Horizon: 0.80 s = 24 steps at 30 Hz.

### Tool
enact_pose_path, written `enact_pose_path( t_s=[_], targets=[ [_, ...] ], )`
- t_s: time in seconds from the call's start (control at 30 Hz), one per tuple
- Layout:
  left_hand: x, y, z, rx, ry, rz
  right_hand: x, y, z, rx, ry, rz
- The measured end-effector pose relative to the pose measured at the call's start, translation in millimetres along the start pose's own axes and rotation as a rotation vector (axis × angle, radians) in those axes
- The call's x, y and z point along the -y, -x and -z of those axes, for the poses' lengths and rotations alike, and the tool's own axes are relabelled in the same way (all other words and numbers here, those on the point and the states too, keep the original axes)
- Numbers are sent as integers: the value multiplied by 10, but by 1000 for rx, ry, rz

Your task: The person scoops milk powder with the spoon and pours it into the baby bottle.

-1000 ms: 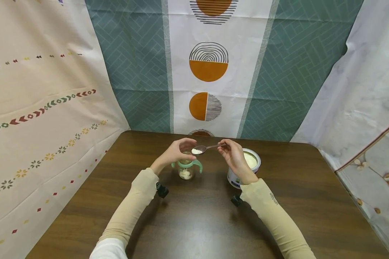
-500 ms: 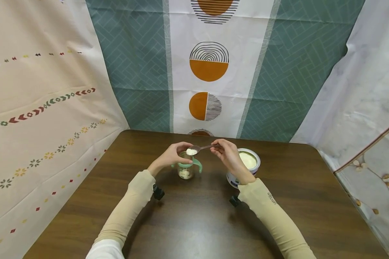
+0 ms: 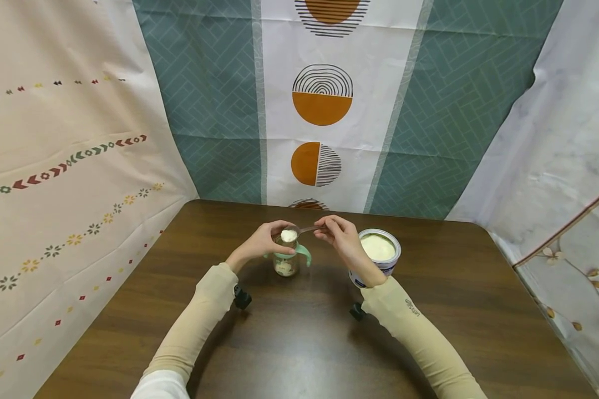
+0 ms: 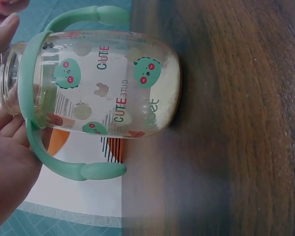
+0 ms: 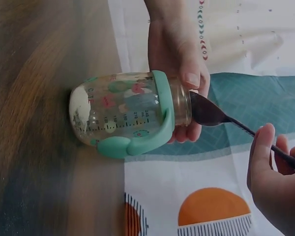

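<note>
A clear baby bottle (image 3: 286, 262) with mint-green handles stands on the brown table (image 3: 299, 343), with a little white powder at its bottom. My left hand (image 3: 273, 235) grips its neck; the bottle (image 4: 103, 83) fills the left wrist view. My right hand (image 3: 325, 226) pinches the handle of a metal spoon (image 3: 290, 234) heaped with white powder, whose bowl is at the bottle's open mouth. The right wrist view shows the spoon (image 5: 209, 112) touching the rim of the bottle (image 5: 132, 115), with the left hand (image 5: 182, 73) wrapped behind it.
An open tin of pale powder (image 3: 377, 250) stands just right of my right wrist. Patterned cloth backdrops (image 3: 321, 105) close in the table on the left, back and right. Bare tabletop lies toward me.
My right hand has carried the loaded spoon leftward and slightly down, from beside the bottle to its mouth. The left hand has kept its hold on the bottle.
</note>
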State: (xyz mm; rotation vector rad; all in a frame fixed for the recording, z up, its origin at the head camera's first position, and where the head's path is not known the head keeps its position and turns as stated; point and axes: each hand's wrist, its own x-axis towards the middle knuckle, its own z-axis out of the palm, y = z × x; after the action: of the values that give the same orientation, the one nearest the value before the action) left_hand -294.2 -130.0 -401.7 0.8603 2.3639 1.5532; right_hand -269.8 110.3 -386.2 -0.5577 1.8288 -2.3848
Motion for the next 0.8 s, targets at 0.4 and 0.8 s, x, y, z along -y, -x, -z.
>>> enact_pose_path(
  t_s=[0.4, 0.8],
  targets=[
    [-4, -4, -13, 7, -15, 11, -44, 21, 33, 154, 306, 135],
    [138, -32, -27, -17, -85, 10, 197, 215, -127, 218, 645, 414]
  ],
)
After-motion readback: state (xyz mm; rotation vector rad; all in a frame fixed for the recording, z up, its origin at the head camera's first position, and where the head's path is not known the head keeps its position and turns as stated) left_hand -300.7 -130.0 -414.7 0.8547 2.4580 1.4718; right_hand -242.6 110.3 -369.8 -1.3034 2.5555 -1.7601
